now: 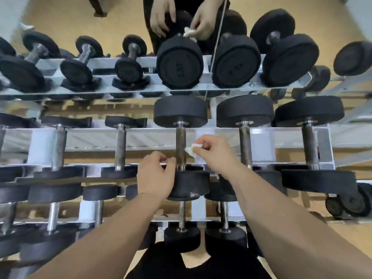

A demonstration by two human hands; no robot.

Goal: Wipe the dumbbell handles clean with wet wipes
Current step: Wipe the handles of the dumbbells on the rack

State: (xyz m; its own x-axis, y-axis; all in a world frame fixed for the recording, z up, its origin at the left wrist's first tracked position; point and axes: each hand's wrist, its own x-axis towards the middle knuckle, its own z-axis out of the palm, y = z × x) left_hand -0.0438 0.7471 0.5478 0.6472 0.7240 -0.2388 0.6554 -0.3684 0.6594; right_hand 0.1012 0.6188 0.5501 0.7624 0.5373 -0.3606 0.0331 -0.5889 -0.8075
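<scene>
Nearest, the left hand (156, 176) curls over the dumbbell's near head (191, 185), steadying it on the rack (141, 137). The right hand (213, 156) pinches a limp wet wipe (192, 149) against the rough steel handle (180, 147). Heavy and rigid, the dumbbell is probably best left racked, with the wipe wrapped round the bar.

Pretty standard tiered white metal rack (149, 137) standing on a tan floor (352, 228). Black-ended dumbbells (244, 111) lie side by side across its rails (90, 137), with their bare metal handles (309, 143) bridging the gap between. Bigger ones are on the right, smaller on the left. Another row (182, 216) sits on the tier below.
</scene>
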